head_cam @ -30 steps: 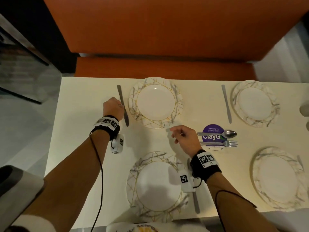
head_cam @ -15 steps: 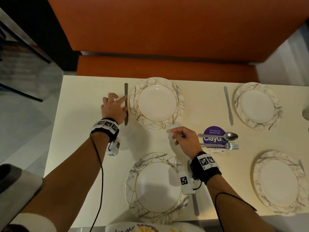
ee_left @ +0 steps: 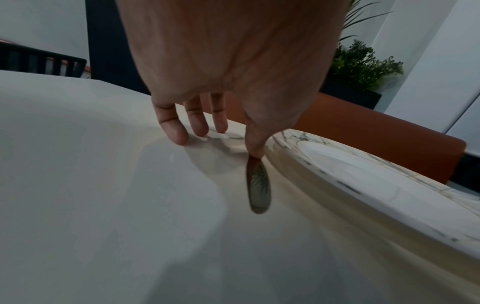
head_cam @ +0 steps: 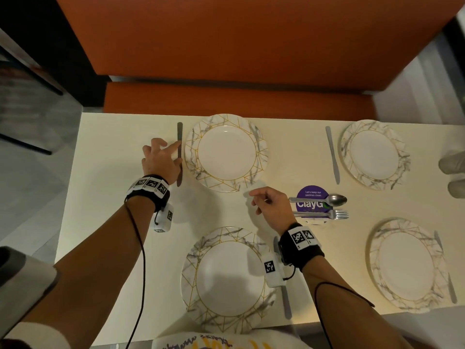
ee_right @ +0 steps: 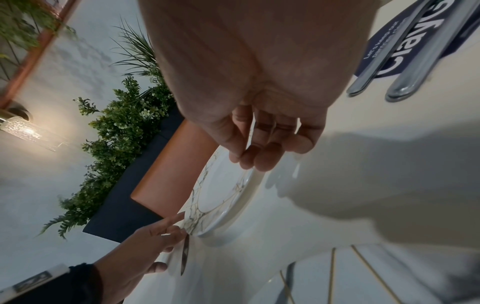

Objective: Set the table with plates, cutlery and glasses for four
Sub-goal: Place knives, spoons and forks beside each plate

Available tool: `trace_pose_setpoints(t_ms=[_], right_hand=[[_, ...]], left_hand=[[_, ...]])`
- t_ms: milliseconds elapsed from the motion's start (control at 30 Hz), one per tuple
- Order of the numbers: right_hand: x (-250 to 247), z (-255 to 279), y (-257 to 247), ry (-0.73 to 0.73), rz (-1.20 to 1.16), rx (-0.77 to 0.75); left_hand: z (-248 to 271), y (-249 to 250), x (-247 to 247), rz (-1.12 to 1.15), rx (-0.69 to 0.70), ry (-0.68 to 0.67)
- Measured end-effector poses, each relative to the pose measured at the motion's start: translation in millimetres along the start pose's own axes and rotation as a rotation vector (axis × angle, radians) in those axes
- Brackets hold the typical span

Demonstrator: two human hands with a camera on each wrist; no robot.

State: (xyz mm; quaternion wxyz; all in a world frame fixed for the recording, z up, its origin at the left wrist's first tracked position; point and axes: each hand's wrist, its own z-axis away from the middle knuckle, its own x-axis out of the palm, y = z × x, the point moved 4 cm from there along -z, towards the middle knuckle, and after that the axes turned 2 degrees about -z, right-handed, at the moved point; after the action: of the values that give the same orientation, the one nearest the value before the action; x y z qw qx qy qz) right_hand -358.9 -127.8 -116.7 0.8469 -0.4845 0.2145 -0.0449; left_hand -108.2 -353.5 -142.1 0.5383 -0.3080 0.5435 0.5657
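Four marbled, gold-lined plates lie on the cream table: far left, far right, near left and near right. A knife lies straight along the far left plate's left rim. My left hand is spread over it, with the index finger touching the blade. The thumb presses the knife's handle, and the other fingers rest on the table. My right hand hovers mid-table, loosely curled and holding nothing.
A spoon and fork lie across a purple coaster. More knives lie beside the far right plate, the near left plate and the near right plate. Two pale blurred objects sit at the right edge. An orange bench runs behind.
My left hand went from a closed grip on the knife to spread fingers. The knife turned straight and now lies closer to the far left plate's rim. The right hand barely moved.
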Motion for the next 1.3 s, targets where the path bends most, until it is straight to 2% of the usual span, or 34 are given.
trace_pose_setpoints(t_ms=[100, 233, 333, 433, 567, 667, 833, 867, 900, 1000, 1100, 1200, 1300], right_hand=[[-3.4, 0.6, -0.3, 0.005, -0.002, 0.001], [-13.7, 1.0, 0.5, 0.023, -0.023, 0.008], [-27.4, 1.1, 2.6, 0.045, -0.042, 0.018], [-49.1, 2.8, 6.8, 0.081, -0.033, 0.009], [-92.9, 9.9, 21.4, 0.155, -0.022, 0.04], [-127.8, 11.6, 34.7, 0.262, 0.067, -0.003], [-183.5, 3.5, 59.0, 0.374, 0.28, -0.006], [-213.4, 2.7, 70.8, 0.398, 0.296, 0.015], [-211.7, -1.0, 72.7, 0.409, 0.318, 0.015], [-225.7, -5.7, 78.6, 0.37, 0.444, 0.078], [-240.4, -13.4, 89.9, 0.267, 0.555, 0.148], [-243.5, -18.5, 94.1, 0.181, 0.573, 0.184], [-247.0, -22.2, 91.9, 0.165, 0.563, 0.183]], left_hand=[[0.8, 0.5, -2.5, 0.013, 0.02, 0.016], [11.4, 8.8, -11.5, 0.105, 0.016, 0.143], [25.7, 30.0, -19.9, 0.231, 0.016, 0.257], [41.8, 64.4, -20.2, 0.3, 0.098, 0.283], [68.2, 127.0, -7.1, 0.342, 0.234, 0.219], [87.3, 174.5, 8.8, 0.377, 0.288, 0.134], [117.3, 247.3, 52.1, 0.394, 0.363, -0.07], [128.7, 279.9, 68.3, 0.378, 0.377, -0.104], [131.4, 280.4, 73.8, 0.365, 0.369, -0.142], [139.7, 301.5, 97.3, 0.32, 0.356, -0.203], [148.0, 326.6, 115.7, 0.215, 0.356, -0.242], [152.3, 336.9, 125.1, 0.157, 0.303, -0.226], [156.2, 341.4, 128.4, 0.151, 0.247, -0.206]])
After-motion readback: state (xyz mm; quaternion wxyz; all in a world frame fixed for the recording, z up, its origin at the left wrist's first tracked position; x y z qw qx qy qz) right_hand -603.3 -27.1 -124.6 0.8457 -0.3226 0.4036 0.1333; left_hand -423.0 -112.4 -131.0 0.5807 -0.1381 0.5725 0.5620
